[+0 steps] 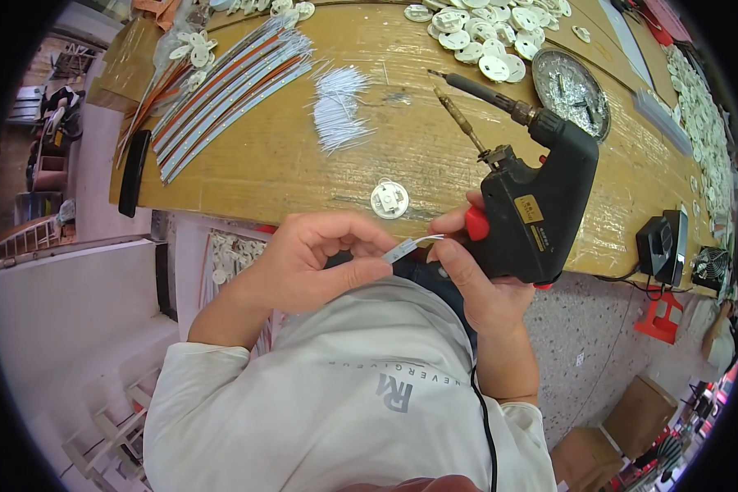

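Observation:
A short white LED strip piece (pixel 399 250) is pinched between the thumb and fingers of my left hand (pixel 316 254), close to the table's front edge. Thin white wires (pixel 428 239) run from its end toward the fingertips of my right hand (pixel 488 287). That hand is wrapped round a black soldering gun (pixel 541 205) with a red trigger; its thumb and a finger are also at the wire ends. The gun's long tip and a feeder tube point up and left over the table. A round white disc (pixel 389 199) with a cut-out lies on the tabletop just beyond my hands.
Long LED strips (pixel 230 90) lie in a bundle at the left, with a black bar (pixel 134 174) beside them. Cut white wires (pixel 340 111) are piled mid-table. White discs (pixel 494 68) and a round metal dish (pixel 538 82) stand behind the gun. A black device (pixel 656 246) sits at the right edge.

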Motion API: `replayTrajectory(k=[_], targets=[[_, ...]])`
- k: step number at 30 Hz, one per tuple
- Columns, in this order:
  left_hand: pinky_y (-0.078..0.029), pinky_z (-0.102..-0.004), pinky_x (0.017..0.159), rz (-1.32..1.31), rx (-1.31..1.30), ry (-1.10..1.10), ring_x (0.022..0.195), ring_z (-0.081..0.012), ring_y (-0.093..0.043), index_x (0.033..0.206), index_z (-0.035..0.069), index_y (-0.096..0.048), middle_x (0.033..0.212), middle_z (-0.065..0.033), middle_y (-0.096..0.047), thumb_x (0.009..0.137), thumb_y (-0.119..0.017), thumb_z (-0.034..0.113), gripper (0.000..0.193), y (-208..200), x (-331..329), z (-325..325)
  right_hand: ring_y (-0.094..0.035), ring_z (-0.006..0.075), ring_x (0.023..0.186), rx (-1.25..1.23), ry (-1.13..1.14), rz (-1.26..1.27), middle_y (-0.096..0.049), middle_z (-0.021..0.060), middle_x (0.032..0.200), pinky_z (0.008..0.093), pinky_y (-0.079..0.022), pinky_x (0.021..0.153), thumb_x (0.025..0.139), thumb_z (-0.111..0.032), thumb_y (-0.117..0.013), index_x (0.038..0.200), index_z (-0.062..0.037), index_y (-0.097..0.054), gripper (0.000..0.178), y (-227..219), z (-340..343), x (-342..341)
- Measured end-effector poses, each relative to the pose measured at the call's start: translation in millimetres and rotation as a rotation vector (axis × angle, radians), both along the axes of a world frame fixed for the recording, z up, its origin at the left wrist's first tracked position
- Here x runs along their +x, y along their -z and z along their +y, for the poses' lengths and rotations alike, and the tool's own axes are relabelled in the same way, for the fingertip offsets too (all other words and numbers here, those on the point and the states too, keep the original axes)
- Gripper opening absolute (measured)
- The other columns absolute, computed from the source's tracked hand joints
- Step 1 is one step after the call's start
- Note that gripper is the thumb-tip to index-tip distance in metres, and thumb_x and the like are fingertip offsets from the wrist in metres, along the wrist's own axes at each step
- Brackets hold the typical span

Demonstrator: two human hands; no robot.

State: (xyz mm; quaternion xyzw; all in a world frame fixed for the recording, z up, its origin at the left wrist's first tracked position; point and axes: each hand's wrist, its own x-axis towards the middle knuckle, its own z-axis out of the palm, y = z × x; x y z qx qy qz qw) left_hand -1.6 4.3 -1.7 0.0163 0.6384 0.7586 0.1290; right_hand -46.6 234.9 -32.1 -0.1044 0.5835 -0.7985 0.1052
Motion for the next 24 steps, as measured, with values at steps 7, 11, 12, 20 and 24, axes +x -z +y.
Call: replayTrajectory(k=[7, 11, 12, 20, 24], targets=[[-0.057, -0.0282, 0.087, -0.075, -0.089, 0.093, 0.098, -0.0136, -0.070, 0.115, -0.006, -0.071, 0.105, -0.0106, -0.074, 0.092, -0.075, -0.007, 0.023, 0.4, 0.7, -1.0, -0.068, 0.0199, 0.084, -0.015, -0.055, 0.067, -0.071, 0.0192, 0.105, 0.0303, -0.058, 0.072, 0.090, 0.012, -0.073, 0.141, 0.0045, -0.053, 0.056, 3.3, 1.8, 0.6], [-0.053, -0.0273, 0.078, 0.022, -0.187, 0.144, 0.090, -0.0108, -0.066, 0.115, -0.004, -0.073, 0.103, -0.0071, -0.074, 0.090, -0.080, -0.004, 0.025, 5.1, -0.4, -1.4, -0.067, 0.0188, 0.082, 0.020, -0.107, 0.082, -0.071, 0.0174, 0.099, 0.0288, -0.056, 0.072, 0.089, 0.014, -0.073, 0.139, 0.0048, -0.054, 0.054, 0.6, -2.3, 3.1], [-0.053, -0.0273, 0.078, 0.020, -0.186, 0.142, 0.090, -0.0108, -0.066, 0.115, -0.004, -0.073, 0.103, -0.0071, -0.074, 0.090, -0.080, -0.004, 0.025, 5.1, -1.2, 0.5, -0.067, 0.0180, 0.082, 0.018, -0.100, 0.021, -0.071, 0.0163, 0.098, 0.0284, -0.055, 0.072, 0.089, 0.014, -0.073, 0.137, 0.0052, -0.055, 0.053, -1.8, -4.3, 4.8], [-0.049, -0.0286, 0.067, 0.395, -0.304, 0.006, 0.077, -0.0174, -0.067, 0.098, -0.003, -0.074, 0.089, -0.0116, -0.072, 0.086, -0.079, -0.008, 0.014, 6.6, -9.1, 7.6, -0.071, 0.0140, 0.087, 0.070, -0.054, 0.042, -0.075, 0.0089, 0.097, 0.0278, -0.059, 0.077, 0.087, 0.013, -0.077, 0.113, 0.0051, -0.069, 0.028, -3.8, -9.5, 5.5], [-0.048, -0.0286, 0.065, 0.435, -0.330, -0.036, 0.077, -0.0168, -0.066, 0.098, -0.003, -0.074, 0.090, -0.0115, -0.072, 0.086, -0.077, -0.009, 0.014, 7.5, -6.3, 7.8, -0.071, 0.0131, 0.085, 0.098, -0.052, -0.078, -0.076, 0.0082, 0.097, 0.0279, -0.059, 0.077, 0.086, 0.012, -0.078, 0.113, 0.0046, -0.070, 0.029, -1.8, -11.1, 10.7]])
